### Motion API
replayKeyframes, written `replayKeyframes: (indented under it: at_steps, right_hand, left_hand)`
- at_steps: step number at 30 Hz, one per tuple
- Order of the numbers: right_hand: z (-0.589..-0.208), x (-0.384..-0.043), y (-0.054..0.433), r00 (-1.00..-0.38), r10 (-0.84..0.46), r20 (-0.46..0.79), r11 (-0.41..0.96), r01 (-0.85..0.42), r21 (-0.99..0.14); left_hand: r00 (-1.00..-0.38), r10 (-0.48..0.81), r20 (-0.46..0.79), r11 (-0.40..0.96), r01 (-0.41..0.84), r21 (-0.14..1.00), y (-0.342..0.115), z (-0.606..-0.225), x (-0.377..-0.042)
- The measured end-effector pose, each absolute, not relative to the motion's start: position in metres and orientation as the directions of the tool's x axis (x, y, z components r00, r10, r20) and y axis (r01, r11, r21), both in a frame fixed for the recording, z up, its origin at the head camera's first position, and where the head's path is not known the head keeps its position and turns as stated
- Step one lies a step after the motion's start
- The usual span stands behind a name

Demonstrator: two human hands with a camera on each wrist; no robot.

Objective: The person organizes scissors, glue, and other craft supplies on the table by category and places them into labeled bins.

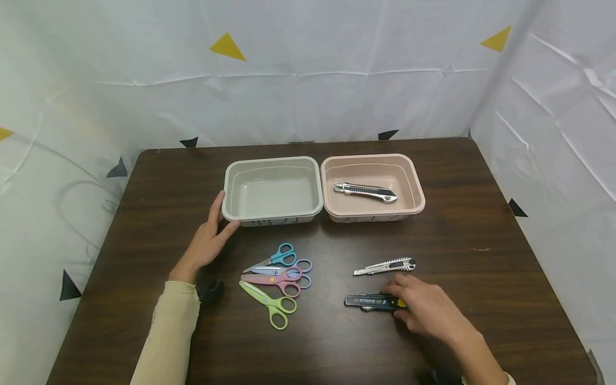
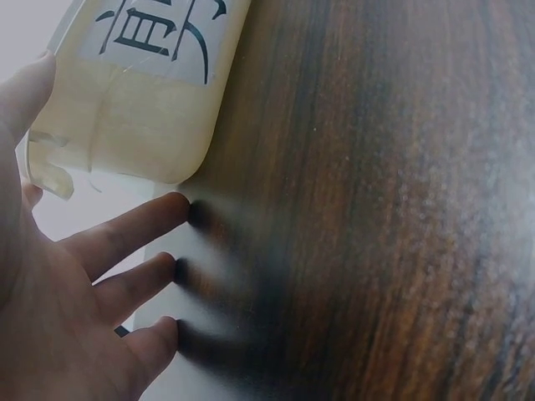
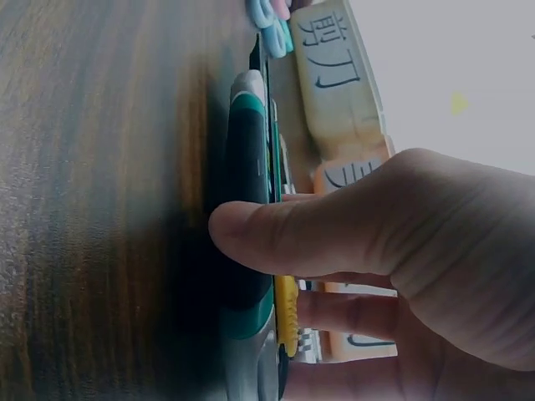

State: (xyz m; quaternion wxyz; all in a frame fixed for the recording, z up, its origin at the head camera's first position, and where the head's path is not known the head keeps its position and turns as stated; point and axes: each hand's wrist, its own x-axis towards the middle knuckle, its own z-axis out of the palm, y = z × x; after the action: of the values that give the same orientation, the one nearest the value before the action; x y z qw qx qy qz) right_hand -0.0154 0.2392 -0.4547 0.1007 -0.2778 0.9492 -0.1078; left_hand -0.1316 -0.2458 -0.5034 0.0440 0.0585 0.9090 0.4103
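My left hand [image 1: 207, 240] rests with spread fingers at the near left corner of the grey-white plastic box [image 1: 281, 216]; in the left wrist view its fingertips lie close under the box's end. At the right, my right hand [image 1: 428, 307] pinches a dark box cutter [image 1: 358, 300] that lies on the table. The right wrist view shows the thumb on a black handle with green trim [image 3: 248, 154], the fingers behind it beside a yellow part [image 3: 286, 313]. Just beyond lies a silver box cutter [image 1: 385, 266] with its blade end pointing left.
A pink box [image 1: 409, 211] stands against the grey-white one and holds a silver-and-black box cutter [image 1: 366, 191]. Several scissors overlap between my hands: teal [image 1: 284, 258], light blue [image 1: 262, 271], pink [image 1: 269, 279] and green [image 1: 271, 303]. White sheeting hangs behind the brown table [image 1: 481, 214].
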Motion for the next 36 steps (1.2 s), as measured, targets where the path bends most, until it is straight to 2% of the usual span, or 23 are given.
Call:
replayKeyframes:
  at_steps: [9, 16, 28, 36]
  right_hand:
    - [-0.441, -0.017, 0.238, -0.806, -0.582, -0.108, 0.797, -0.540, -0.270]
    - [-0.428, -0.023, 0.240, -0.815, -0.575, -0.074, 0.801, -0.542, -0.254]
    - [-0.404, -0.051, 0.248, -0.843, -0.537, -0.019, 0.824, -0.520, -0.224]
    - [-0.391, -0.066, 0.250, -0.836, -0.548, 0.017, 0.819, -0.541, -0.191]
  left_hand:
    - [-0.990, 0.136, -0.029, 0.666, 0.070, 0.743, -0.245, -0.502, -0.132]
    - [-0.991, 0.134, -0.027, 0.658, 0.068, 0.750, -0.246, -0.502, -0.132]
    - [-0.990, 0.138, -0.027, 0.659, 0.071, 0.749, -0.245, -0.504, -0.132]
    - [-0.990, 0.138, -0.029, 0.658, 0.070, 0.750, -0.245, -0.505, -0.131]
